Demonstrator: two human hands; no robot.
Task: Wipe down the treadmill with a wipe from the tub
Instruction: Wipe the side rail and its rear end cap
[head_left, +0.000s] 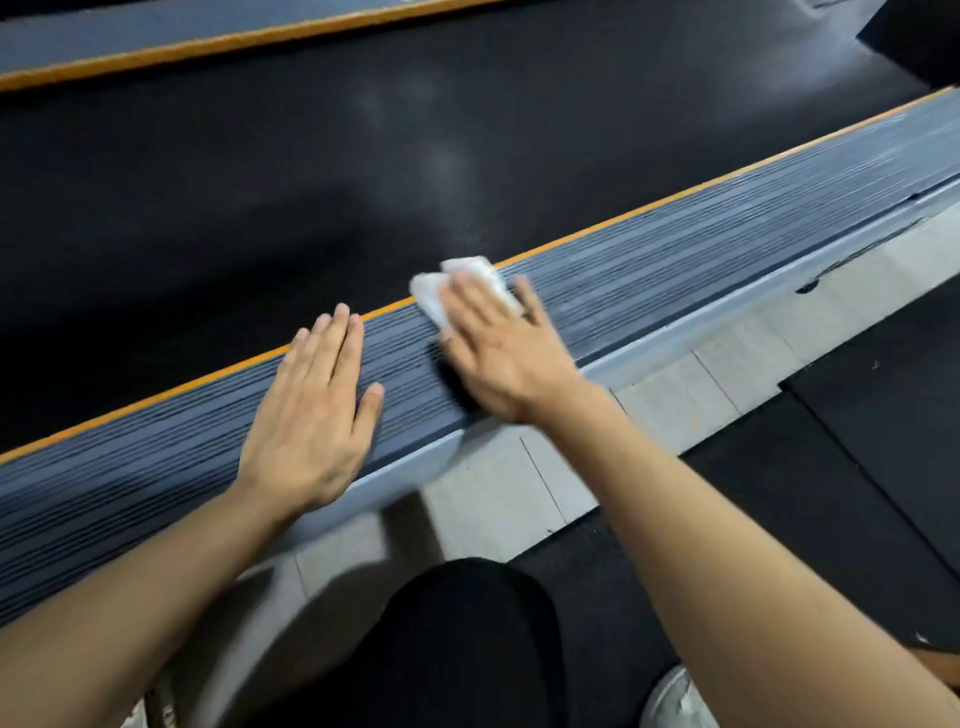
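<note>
Both hands on the treadmill's side rail (701, 244): left hand (311, 415) flat, right hand (506, 353) beside it on the wipe (431, 296). Belt (260, 182) lies behind.

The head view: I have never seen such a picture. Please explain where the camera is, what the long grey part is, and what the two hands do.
The camera sits on a person's head and looks down at their own arms. The long ribbed grey part is the side rail of a treadmill; the wide black surface beyond it is the belt. The right hand lies flat on a white wipe and presses it on the rail. The left hand rests flat on the rail and holds nothing. Below, you see pale floor and the person's dark-clothed knee.
</note>
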